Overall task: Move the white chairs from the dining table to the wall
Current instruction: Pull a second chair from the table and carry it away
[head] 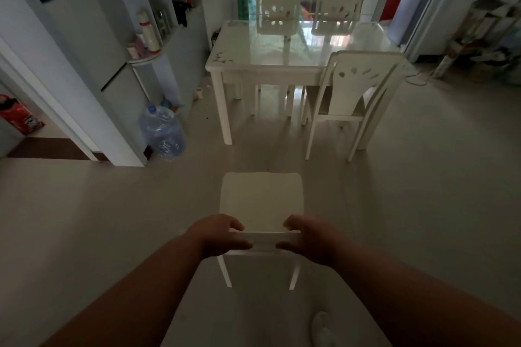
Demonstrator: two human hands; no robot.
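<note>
Standing on the floor [84, 220] directly under the hands is a white chair [262, 203], seen from above and behind, with its seat stretching away from the person and its top rail nearest them. The left hand [222, 235] wraps the left end of that rail, fingers curled over the far edge and thumb along the near face. The right hand [306, 238] clamps the right end in the same way, so both hands are closed on the chair with a stretch of bare rail between them. Two of the chair's legs show below the rail, between the forearms.

Beyond the hands, well apart from the held chair, stands the desk [225, 63], a white dining table with a glossy top. A second chair [355, 93] sits tucked at its near right corner, ahead and to the right of the right hand, its back turned to the person. Two more chairs stand side by side at the far edge: the far left chair [277, 5] and the far right chair [337, 5].

Ahead and to the left of the left hand, a large water bottle [163, 129] rests on the floor against a grey shelf unit [112, 36] holding bottles and small items. A red bag [17, 115] lies at the far left edge. A cluttered rack [485, 34] stands off to the far right.
</note>
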